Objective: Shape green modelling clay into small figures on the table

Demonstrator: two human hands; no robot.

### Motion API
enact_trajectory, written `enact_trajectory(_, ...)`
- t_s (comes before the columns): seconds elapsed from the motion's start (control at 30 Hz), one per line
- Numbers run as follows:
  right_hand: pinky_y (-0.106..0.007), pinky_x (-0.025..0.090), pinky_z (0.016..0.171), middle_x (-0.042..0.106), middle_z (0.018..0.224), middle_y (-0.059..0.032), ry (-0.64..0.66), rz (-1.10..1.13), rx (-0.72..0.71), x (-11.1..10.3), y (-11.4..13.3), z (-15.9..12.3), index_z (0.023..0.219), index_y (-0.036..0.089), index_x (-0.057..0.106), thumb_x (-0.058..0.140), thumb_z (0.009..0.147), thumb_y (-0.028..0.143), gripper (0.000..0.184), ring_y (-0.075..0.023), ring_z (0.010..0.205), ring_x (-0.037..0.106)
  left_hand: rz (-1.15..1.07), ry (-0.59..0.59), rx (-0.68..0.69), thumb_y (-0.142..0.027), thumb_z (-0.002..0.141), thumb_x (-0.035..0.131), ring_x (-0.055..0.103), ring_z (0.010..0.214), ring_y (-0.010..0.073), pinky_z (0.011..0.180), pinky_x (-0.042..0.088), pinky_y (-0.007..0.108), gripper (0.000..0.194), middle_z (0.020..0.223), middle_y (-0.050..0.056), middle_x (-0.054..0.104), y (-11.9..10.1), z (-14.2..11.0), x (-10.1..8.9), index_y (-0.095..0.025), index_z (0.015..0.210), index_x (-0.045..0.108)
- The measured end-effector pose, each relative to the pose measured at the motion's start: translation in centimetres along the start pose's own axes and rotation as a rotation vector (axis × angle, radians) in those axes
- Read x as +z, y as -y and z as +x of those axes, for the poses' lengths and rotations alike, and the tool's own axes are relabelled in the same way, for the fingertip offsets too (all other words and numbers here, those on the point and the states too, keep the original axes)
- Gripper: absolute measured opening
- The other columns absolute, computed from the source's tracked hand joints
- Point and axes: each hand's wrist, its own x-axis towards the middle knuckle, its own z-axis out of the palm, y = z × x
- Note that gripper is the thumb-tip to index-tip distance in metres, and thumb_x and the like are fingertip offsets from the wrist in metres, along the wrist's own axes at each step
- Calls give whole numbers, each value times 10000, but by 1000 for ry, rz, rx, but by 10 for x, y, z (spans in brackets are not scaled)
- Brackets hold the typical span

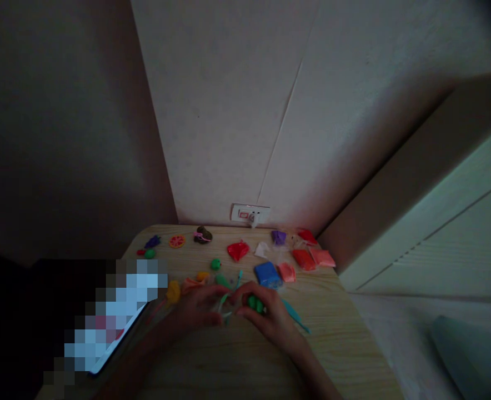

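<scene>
Both my hands meet near the middle of a pale wooden table (pixel 332 355). My right hand (pixel 270 314) is closed round a small green lump of clay (pixel 254 303). My left hand (pixel 198 310) pinches a thin pale green tool (pixel 224 303) that crosses between the two hands. A teal plastic tool (pixel 296 318) lies just right of my right hand. A blue clay pack (pixel 267 274) sits just beyond my fingers. The room is dim.
Several clay packs lie at the back: red (pixel 238 250), purple (pixel 278 237), orange-red (pixel 314 258). Small clay figures (pixel 177 241) stand at the back left. A lit phone (pixel 112 328) lies at the left edge. A wall socket (pixel 249 213) sits behind the table.
</scene>
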Motion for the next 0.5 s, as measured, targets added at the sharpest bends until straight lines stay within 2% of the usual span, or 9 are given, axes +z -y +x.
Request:
enact_trajectory(0.1,-233,426,619,617,741,9,-105,34,63,-2,-2,-1,879,203,604,621,849,389,189,-140,671,563,-153,58,-14,-585,668,659,672,980,250,854,508,378,459,1010,58,725,-2,2,-2,-247,979,664)
enact_trajectory(0.23,-247,419,629,597,727,2,-164,85,63,-3,-2,0,802,203,578,574,854,465,268,-149,677,549,-163,73,31,-531,694,643,689,885,213,776,528,329,392,916,24,722,-5,2,-2,-239,955,660)
enact_trajectory(0.4,-255,434,654,623,742,-7,-171,106,61,-2,2,2,793,202,608,558,862,466,277,-156,703,566,-88,5,50,-452,719,658,666,870,212,779,519,316,340,898,9,695,-11,-2,1,-237,983,654)
enact_trajectory(0.5,-267,449,710,654,769,-18,-125,106,77,-2,1,2,783,202,641,542,879,438,274,-167,754,595,102,-120,49,-421,678,719,642,935,240,846,503,349,392,985,37,693,-15,-6,5,-240,1019,650)
